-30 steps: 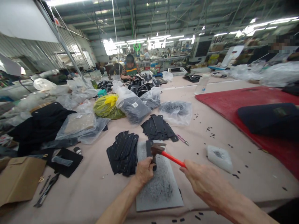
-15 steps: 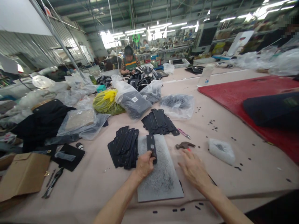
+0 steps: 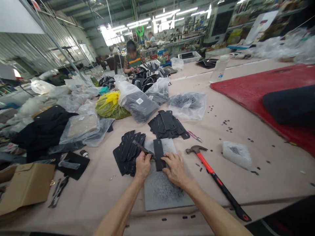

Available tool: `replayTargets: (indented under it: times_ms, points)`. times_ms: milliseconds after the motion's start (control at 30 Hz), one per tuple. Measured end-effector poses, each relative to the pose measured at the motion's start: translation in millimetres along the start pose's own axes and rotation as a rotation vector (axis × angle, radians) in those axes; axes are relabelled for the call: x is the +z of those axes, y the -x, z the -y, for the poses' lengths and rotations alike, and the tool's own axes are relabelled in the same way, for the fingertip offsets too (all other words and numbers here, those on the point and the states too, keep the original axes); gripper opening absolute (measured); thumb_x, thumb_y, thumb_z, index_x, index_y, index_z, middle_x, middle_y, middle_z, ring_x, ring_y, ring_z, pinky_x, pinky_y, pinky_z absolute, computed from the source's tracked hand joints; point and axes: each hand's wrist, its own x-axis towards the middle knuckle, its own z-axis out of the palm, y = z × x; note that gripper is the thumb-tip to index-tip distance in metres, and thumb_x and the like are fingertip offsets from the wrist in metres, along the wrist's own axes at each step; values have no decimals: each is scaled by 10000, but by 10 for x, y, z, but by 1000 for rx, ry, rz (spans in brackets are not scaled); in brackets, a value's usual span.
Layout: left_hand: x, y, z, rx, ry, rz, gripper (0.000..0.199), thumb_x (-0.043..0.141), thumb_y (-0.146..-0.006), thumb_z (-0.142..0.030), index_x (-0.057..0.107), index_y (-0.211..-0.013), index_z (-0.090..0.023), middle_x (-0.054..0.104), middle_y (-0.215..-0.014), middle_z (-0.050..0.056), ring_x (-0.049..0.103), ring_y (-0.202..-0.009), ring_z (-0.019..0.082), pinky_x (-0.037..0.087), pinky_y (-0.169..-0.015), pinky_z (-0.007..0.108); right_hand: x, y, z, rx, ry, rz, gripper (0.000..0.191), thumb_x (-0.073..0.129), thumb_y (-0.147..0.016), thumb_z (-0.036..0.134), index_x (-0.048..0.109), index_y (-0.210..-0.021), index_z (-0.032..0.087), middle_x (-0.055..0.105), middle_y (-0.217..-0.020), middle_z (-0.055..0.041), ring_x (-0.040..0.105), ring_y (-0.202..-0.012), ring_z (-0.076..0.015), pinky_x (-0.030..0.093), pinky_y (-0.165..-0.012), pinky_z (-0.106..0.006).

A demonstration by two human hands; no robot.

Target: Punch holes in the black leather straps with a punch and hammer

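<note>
My left hand (image 3: 143, 164) is closed on a dark metal tool (image 3: 140, 146), its far end over the left pile of black pieces (image 3: 125, 156). My right hand (image 3: 176, 168) has its fingers spread, their tips on a black strip (image 3: 159, 154) that lies on the grey speckled board (image 3: 162, 193). A second pile of black pieces (image 3: 167, 124) sits beyond the board. To the right, a claw hammer (image 3: 216, 178) with a red and black handle lies on the table, touched by neither hand.
Pink snips (image 3: 195, 136) and a plastic-wrapped block (image 3: 237, 154) lie on the right. Filled bags, one yellow (image 3: 110, 106), stand behind the piles. At left are a cardboard box (image 3: 29, 185) and a black cutter (image 3: 59, 192). Across the table sits a person (image 3: 134, 60).
The tool has come off the strip, tilted left in my left hand. My right hand has moved left from beside the hammer onto the strip. The hammer's handle now shows fully.
</note>
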Motion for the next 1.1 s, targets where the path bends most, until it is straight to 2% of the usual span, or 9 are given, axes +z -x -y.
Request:
replayTargets:
  times_ms: [133, 333, 533, 667, 767, 867, 933, 1000, 1100]
  points:
    - [2, 139, 90, 91, -36, 101, 190, 496, -854, -213, 671, -916, -173, 725, -826, 26, 671, -763, 169, 508, -711, 255, 22, -7, 29, -3, -9, -19, 334, 633, -776, 156, 610, -1090, 266, 525, -1292, -61, 406, -1220, -275, 213, -1061, -546]
    - [56, 216, 155, 107, -9, 87, 216, 486, -859, -185, 682, -952, -175, 743, -888, 44, 698, -821, 175, 532, -761, 263, 54, -26, 63, 16, -22, -4, 192, 615, -756, 121, 636, -899, 248, 520, -1275, -45, 388, -1220, -274, 208, -1048, -542]
    - [57, 208, 180, 133, -22, 79, 224, 474, -858, -158, 671, -964, -170, 739, -916, 62, 696, -863, 184, 534, -786, 278, 80, 11, 66, 17, -44, -24, 107, 537, -780, 103, 560, -758, 206, 532, -1245, -66, 411, -1190, -271, 237, -1033, -522]
    - [85, 230, 226, 178, -84, 76, 213, 480, -848, -144, 662, -955, -171, 734, -911, 80, 692, -873, 206, 531, -804, 302, 95, 208, -6, -85, -78, -59, 131, 449, -828, 92, 484, -795, 214, 580, -1092, -76, 487, -1063, -239, 299, -997, -471]
    - [92, 238, 238, 187, -111, 76, 198, 483, -847, -151, 656, -939, -177, 733, -912, 82, 694, -873, 209, 528, -800, 299, 89, 297, -11, -46, -60, -93, 116, 442, -854, 125, 508, -882, 217, 589, -1009, -72, 505, -989, -243, 344, -930, -440]
    - [84, 237, 238, 190, -121, 72, 193, 471, -854, -155, 657, -905, -178, 731, -903, 82, 693, -862, 208, 527, -792, 297, 75, 221, 66, -2, -1, -86, 295, 494, -865, 178, 531, -1154, 225, 598, -1045, -74, 499, -1001, -257, 347, -899, -427]
    - [79, 236, 243, 201, -132, 73, 203, 462, -857, -150, 658, -903, -179, 729, -904, 82, 692, -865, 208, 526, -795, 298, 66, 110, 135, 2, 72, -47, 325, 508, -878, 193, 560, -1194, 248, 607, -1035, -69, 495, -998, -260, 339, -877, -413]
    - [79, 236, 252, 214, -134, 80, 212, 455, -863, -149, 659, -914, -181, 728, -911, 83, 691, -875, 205, 525, -802, 294, 62, 3, 189, 5, 123, -6, 212, 489, -902, 188, 644, -1030, 252, 613, -954, -58, 496, -946, -247, 327, -840, -391]
    - [85, 244, 264, 215, -149, 87, 200, 464, -864, -159, 651, -934, -178, 725, -893, 82, 693, -857, 206, 529, -787, 291, 71, -70, 221, -23, 129, 36, 223, 456, -921, 162, 641, -814, 224, 596, -847, -41, 484, -863, -216, 308, -816, -369]
